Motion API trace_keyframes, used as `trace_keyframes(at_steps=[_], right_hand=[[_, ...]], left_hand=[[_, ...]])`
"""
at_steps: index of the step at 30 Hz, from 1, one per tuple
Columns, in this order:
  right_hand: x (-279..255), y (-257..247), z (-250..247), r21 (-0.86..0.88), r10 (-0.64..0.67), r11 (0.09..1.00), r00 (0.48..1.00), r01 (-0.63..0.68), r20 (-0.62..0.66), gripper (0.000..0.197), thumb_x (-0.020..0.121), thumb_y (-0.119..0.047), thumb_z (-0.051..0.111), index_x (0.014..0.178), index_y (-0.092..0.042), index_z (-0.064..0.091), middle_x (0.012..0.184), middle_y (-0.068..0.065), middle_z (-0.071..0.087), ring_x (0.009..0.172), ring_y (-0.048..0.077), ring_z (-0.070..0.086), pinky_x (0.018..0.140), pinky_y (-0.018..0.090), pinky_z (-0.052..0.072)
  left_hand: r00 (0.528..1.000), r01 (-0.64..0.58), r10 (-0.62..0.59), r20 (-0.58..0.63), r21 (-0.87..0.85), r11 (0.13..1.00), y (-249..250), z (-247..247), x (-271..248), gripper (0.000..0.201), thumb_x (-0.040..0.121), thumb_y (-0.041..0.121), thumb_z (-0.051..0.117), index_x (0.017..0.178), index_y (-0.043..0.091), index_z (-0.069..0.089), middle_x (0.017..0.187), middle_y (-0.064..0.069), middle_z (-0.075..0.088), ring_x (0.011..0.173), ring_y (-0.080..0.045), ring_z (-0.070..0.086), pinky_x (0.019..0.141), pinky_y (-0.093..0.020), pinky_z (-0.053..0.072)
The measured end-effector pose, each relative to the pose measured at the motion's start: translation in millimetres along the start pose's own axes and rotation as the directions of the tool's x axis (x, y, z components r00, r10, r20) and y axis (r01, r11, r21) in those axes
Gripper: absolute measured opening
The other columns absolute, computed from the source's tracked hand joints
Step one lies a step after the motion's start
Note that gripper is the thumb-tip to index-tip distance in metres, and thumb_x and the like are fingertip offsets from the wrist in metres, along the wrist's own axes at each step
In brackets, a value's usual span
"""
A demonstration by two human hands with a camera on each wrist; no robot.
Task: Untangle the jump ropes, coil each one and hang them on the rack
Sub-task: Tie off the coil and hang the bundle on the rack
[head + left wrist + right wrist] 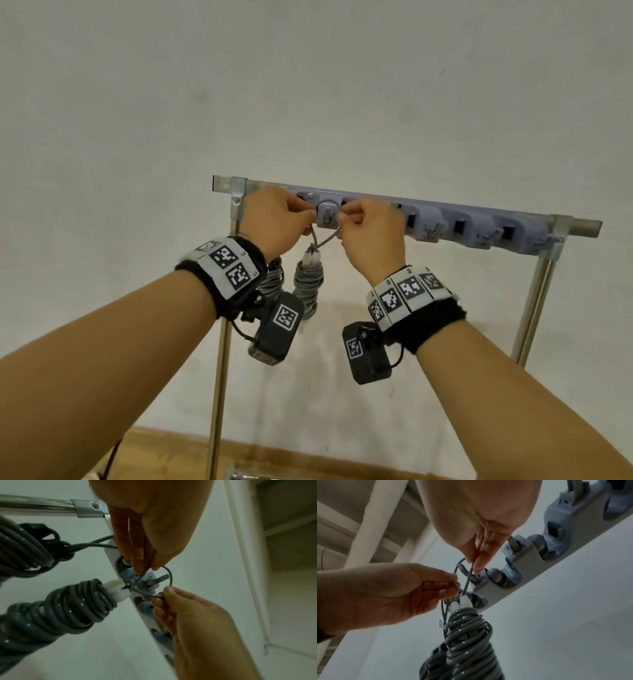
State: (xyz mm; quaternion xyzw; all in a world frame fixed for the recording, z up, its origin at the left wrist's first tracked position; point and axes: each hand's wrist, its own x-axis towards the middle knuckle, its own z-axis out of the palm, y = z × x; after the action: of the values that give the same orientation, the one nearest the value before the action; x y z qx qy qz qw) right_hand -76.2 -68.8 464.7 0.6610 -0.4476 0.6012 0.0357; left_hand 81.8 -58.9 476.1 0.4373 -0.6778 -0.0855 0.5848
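One coiled rope (270,282) already hangs at 9 o'clock. Left hand (274,219) and right hand (368,229) pinch the second rope's loop (329,202) over a rack (462,226) hook; release remains.

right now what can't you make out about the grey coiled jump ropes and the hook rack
- Head view: the left hand and its wristband hide most of the first grey coiled jump rope and the hook it hangs from.
- Head view: whether the thin grey rope loop, pinched by the right hand too, is seated on the grey plastic hook rack is too small to tell.
- Wrist views: the second coiled jump rope is cut off by the edges.
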Motion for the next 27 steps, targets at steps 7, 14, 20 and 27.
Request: trace_keyframes(at_steps=[7, 14, 20, 27], right_hand=[[-24.2, 14.5, 5.7, 0.088, 0.080, 0.992, 0.989, -0.091, 0.127, 0.014, 0.091, -0.019, 0.066, 0.105, -0.018, 0.063, 0.083, -0.011, 0.062, 0.078, 0.006, 0.063, 0.074, 0.036, 0.060], [-83.9, 11.9, -32.5, 0.071, 0.088, 0.992, 0.974, -0.105, 0.207, 0.020, 0.082, -0.024, 0.075, 0.099, -0.025, 0.065, 0.083, -0.009, 0.067, 0.074, 0.000, 0.061, 0.063, 0.006, 0.046], [-210.4, 47.5, -45.6, -0.036, 0.273, 0.954, 0.814, -0.298, 0.513, 0.014, 0.078, -0.034, 0.078, 0.089, -0.029, 0.070, 0.075, -0.010, 0.068, 0.063, -0.002, 0.058, 0.063, 0.015, 0.045], [-392.0, 116.6, -27.4, -0.255, 0.446, 0.878, 0.497, -0.406, 0.745, 0.013, 0.083, -0.032, 0.074, 0.093, -0.028, 0.068, 0.079, -0.014, 0.064, 0.070, -0.009, 0.057, 0.061, 0.007, 0.041]], left_hand=[[0.999, -0.025, 0.022, 0.038, 0.086, 0.996, -20.0, 14.1, -17.4, 0.018, 0.088, 0.026, 0.072, 0.100, 0.014, 0.075, 0.079, 0.006, 0.073, 0.065, 0.002, 0.065, 0.069, -0.019, 0.055], [0.986, -0.030, 0.020, 0.166, 0.057, 0.998, -24.7, 7.4, -90.2, 0.013, 0.086, 0.033, 0.073, 0.088, 0.021, 0.069, 0.076, 0.008, 0.068, 0.067, -0.005, 0.064, 0.059, -0.012, 0.050], [0.828, 0.121, -0.210, 0.520, 0.199, 0.972, -85.7, 19.2, -218.8, 0.011, 0.087, 0.036, 0.070, 0.086, 0.025, 0.072, 0.077, 0.013, 0.067, 0.067, 0.006, 0.060, 0.054, -0.006, 0.039], [0.567, 0.197, -0.402, 0.719, 0.356, 0.914, -183.0, 49.0, -381.5, 0.009, 0.089, 0.033, 0.068, 0.090, 0.024, 0.067, 0.084, 0.014, 0.063, 0.079, -0.008, 0.061, 0.065, -0.020, 0.045]])
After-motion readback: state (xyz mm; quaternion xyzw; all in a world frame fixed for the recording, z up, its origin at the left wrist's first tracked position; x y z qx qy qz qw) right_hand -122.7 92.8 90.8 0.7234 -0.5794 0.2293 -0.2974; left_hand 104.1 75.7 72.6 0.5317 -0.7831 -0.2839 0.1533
